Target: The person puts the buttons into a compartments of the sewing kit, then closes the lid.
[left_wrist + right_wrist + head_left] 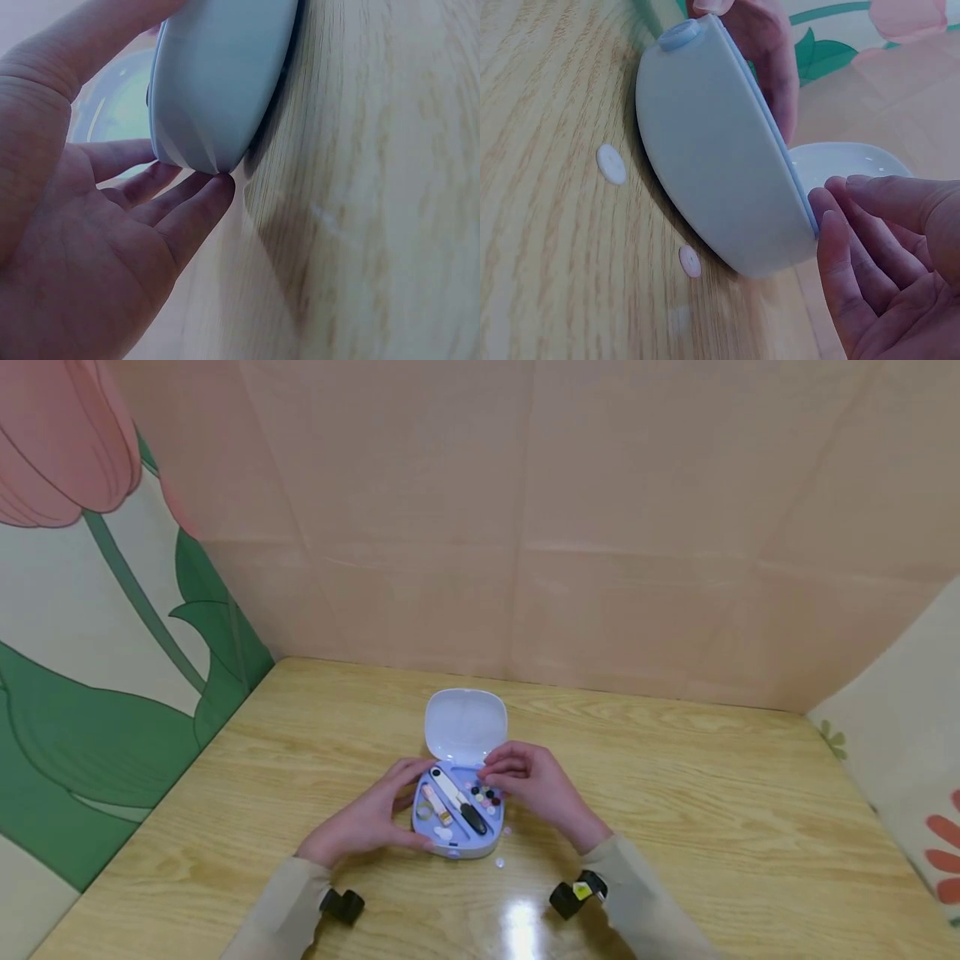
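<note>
hands flank open sewing box mid-table, edges distant.

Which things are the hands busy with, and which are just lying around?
In use:
- open pale-blue plastic sewing-kit case
- left hand steadying it
- right hand at the small coloured buttons

Lying about:
- two white buttons on the wooden table

The case and its raised lid look like smooth pale-blue plastic with a soft, slightly satin sheen. The table is light wood-grain with a glossy finish that throws back a bright glare. Two loose buttons on it look like matt white plastic. The sleeves are matt beige cloth.
</note>
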The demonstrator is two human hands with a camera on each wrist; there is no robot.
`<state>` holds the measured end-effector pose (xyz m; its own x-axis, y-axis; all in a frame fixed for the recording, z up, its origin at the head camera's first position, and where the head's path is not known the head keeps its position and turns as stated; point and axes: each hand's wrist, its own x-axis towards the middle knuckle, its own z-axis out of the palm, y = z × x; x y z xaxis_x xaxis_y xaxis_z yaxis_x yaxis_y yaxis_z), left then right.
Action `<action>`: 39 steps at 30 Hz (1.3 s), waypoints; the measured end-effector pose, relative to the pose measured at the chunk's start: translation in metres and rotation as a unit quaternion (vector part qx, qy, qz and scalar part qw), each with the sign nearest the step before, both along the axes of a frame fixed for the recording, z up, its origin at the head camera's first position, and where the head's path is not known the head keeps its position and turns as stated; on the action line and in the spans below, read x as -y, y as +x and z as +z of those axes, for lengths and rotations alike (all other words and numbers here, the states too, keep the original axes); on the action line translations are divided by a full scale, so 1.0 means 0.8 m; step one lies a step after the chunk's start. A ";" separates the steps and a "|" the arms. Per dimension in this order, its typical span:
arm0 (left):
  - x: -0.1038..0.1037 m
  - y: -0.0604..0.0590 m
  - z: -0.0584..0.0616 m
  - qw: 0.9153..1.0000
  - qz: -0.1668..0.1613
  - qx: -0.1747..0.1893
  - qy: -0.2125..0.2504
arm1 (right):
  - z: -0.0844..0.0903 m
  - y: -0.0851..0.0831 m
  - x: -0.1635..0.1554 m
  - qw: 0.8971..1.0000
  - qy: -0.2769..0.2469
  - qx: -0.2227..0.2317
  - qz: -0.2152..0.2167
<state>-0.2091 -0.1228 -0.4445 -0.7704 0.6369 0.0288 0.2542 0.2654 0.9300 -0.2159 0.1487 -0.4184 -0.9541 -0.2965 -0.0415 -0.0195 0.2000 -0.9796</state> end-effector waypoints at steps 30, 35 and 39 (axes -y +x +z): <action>-0.001 0.001 0.003 1.000 -0.003 0.010 0.005 | 0.016 0.030 -0.043 0.999 0.013 -0.028 0.016; -0.001 0.001 0.004 1.000 0.001 0.012 -0.001 | 0.016 0.032 -0.054 0.999 0.015 -0.034 0.017; -0.001 0.001 0.005 1.000 0.003 0.012 -0.003 | 0.014 0.032 -0.063 0.999 0.010 -0.031 0.015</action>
<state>-0.2080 -0.1224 -0.4409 -0.7742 0.6329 0.0063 0.2304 0.2727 0.9341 -0.1905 0.1990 -0.4075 -0.9460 -0.3240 0.0114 -0.0862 0.2175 -0.9722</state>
